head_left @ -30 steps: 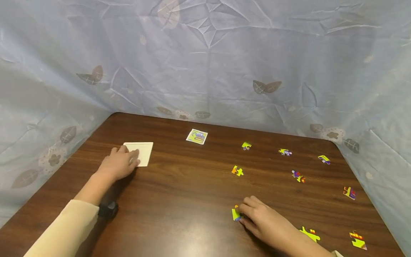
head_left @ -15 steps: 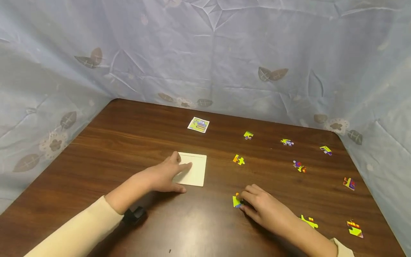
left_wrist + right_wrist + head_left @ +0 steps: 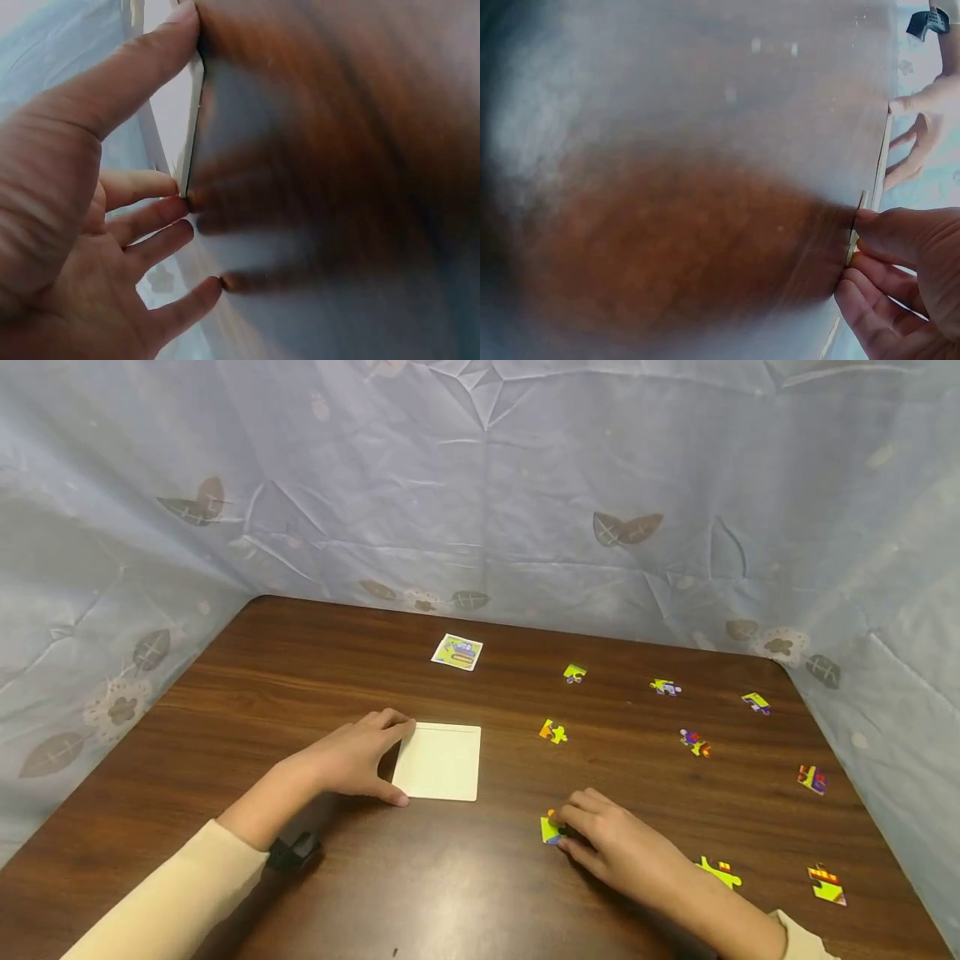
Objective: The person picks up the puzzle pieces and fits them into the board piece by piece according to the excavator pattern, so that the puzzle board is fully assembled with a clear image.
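In the head view, a square cream puzzle board (image 3: 438, 762) lies flat on the brown table, its face bare apart from a thin line near the back edge. My left hand (image 3: 352, 753) grips its left side, thumb at the near corner and fingers at the far one. The left wrist view shows this hand (image 3: 105, 195) with thumb and fingertips at either end of the board's edge (image 3: 193, 127). My right hand (image 3: 618, 847) pinches a yellow-green puzzle piece (image 3: 548, 831) low at the table, to the board's right; the fingers partly cover it.
A small picture card (image 3: 457, 652) of a digger lies at the back. Loose puzzle pieces are spread over the right side, among them an orange and yellow one (image 3: 553, 732) and a red-striped one (image 3: 827, 885). A patterned cloth (image 3: 495, 510) hangs behind the table (image 3: 465, 893).
My left hand has slid the board rightward toward the middle. Its fingers have then shifted from the board's face to its left corners. The right hand stays at its piece.
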Demonstrator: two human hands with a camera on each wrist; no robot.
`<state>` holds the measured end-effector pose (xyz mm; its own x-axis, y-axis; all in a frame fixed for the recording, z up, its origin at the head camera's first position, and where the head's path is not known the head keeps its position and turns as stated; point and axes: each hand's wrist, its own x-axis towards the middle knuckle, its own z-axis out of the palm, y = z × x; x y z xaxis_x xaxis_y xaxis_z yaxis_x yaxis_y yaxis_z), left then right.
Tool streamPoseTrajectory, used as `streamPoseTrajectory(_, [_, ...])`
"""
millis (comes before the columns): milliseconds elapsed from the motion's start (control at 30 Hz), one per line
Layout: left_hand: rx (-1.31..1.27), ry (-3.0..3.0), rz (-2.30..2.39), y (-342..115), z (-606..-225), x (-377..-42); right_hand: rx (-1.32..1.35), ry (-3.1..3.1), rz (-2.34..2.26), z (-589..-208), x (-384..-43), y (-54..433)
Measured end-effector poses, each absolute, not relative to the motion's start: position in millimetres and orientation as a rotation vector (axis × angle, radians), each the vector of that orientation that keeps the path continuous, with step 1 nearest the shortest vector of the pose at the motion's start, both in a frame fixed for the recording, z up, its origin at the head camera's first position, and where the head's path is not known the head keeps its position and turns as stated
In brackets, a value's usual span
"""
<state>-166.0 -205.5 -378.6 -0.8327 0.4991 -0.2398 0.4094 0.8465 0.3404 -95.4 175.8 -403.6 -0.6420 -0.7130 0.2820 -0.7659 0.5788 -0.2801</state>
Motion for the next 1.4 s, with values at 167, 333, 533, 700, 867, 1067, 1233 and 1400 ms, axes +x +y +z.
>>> streamPoseTrajectory(167, [0.796,2.762,0.292,-188.4,-382.9,-158.4,1.263,-2.650,0.560,-403.1,-95.6,177.6])
streamPoseTrajectory(333, [0.898,2.764,0.238,-161.7,-384.6,-147.1,1.278,-2.631,0.576,-403.6,-94.8,179.3])
streamPoseTrajectory(533, [0.967,2.773,0.202,-140.5,-387.1,-143.3,1.265,-2.686,0.613,-399.8,-94.8,177.0])
streamPoseTrajectory(700, [0.994,2.785,0.197,-132.3,-387.3,-142.7,1.236,-2.738,0.590,-391.7,-95.8,171.5])
streamPoseTrajectory(867, [0.988,2.796,0.178,-130.3,-388.7,-142.8,1.258,-2.767,0.590,-385.7,-100.1,161.4])
streamPoseTrajectory(1067, [0.984,2.808,0.174,-130.6,-389.1,-142.2,1.308,-2.828,0.607,-386.3,-110.8,139.0])
streamPoseTrajectory(1233, [0.987,2.816,0.182,-130.4,-388.5,-142.1,1.333,-2.855,0.591,-389.3,-116.5,121.0])
streamPoseTrajectory(1400, [0.994,2.815,0.196,-130.7,-389.2,-142.2,1.333,-2.861,0.592,-390.7,-119.1,109.0])
